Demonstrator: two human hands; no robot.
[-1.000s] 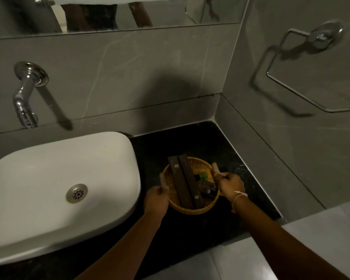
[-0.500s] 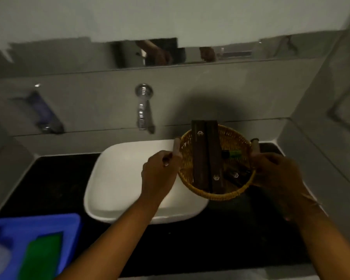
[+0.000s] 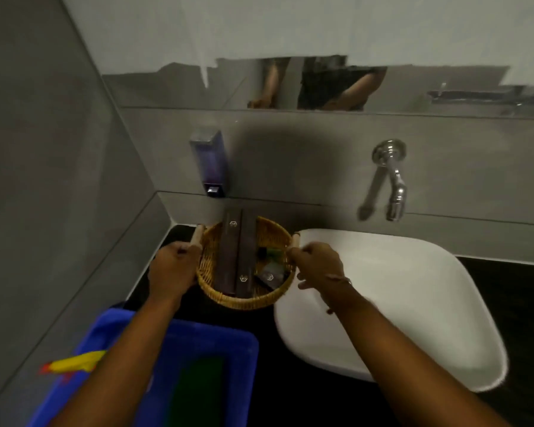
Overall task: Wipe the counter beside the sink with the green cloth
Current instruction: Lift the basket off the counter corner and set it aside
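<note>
Gripping the wicker basket (image 3: 244, 298) by both wooden side handles: left hand (image 3: 173, 269) closed round the left one, right hand (image 3: 316, 263) closed on the right one. Sits at the left of the white sink (image 3: 392, 303), over the black counter (image 3: 305, 396) in the corner under the soap dispenser (image 3: 208, 161), with two long dark boxes (image 3: 238, 251) inside. Down at bottom left, lying in the blue tub (image 3: 222, 340): the green cloth (image 3: 198, 392), untouched.

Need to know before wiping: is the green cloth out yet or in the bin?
In the bin: green cloth lies inside the blue bin; both hands hold the basket.
</note>
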